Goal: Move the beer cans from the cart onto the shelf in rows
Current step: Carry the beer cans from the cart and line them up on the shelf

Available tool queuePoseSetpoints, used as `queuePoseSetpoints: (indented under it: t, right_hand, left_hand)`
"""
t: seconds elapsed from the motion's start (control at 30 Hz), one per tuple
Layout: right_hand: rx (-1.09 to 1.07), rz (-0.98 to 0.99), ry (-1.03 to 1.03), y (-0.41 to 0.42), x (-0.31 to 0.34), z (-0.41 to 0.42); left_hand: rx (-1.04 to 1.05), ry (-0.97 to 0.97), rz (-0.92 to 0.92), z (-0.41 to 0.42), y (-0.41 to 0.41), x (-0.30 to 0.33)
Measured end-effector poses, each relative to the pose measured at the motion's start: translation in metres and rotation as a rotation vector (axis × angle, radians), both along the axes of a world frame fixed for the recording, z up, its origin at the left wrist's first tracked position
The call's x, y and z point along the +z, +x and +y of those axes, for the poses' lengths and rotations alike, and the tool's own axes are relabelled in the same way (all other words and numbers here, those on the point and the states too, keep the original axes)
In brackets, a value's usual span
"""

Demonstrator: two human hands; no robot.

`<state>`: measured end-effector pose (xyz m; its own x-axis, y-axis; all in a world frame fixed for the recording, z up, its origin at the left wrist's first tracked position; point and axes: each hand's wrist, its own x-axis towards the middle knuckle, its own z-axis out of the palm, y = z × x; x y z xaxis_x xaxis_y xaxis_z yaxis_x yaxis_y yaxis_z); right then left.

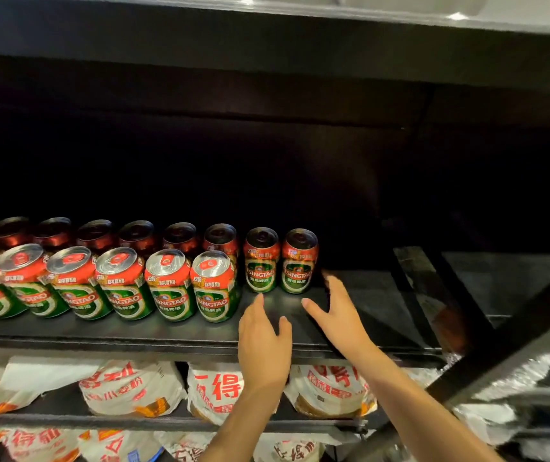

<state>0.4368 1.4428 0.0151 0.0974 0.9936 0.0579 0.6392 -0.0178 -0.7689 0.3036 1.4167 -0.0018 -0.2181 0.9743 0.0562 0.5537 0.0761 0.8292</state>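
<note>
Partway through stocking, two rows of beer cans (pixel 213 285) stood on the shelf (pixel 366 305); right-hand space remained. Left hand (pixel 263 341) and right hand (pixel 336 311) hovered spread, empty; cart unseen.

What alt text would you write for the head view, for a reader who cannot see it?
Two open, empty hands, left hand and right hand, reach over a dark shelf just in front of two rows of upright green and red beer cans. White printed bags lie on the shelves below.
</note>
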Motion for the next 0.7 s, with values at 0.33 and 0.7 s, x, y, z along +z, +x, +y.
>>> queuePoseSetpoints:
  t: [0.33, 0.7]
  right_hand:
    - [-0.224, -0.207, 0.001, 0.039, 0.005, -0.134]
    - [-1.197, 0.132, 0.051, -0.055, -0.018, -0.350]
  left_hand:
    - [-0.758, -0.002, 0.249, -0.012, -0.019, 0.025]
    - [-1.599, -0.052, 0.191, -0.099, 0.039, 0.022]
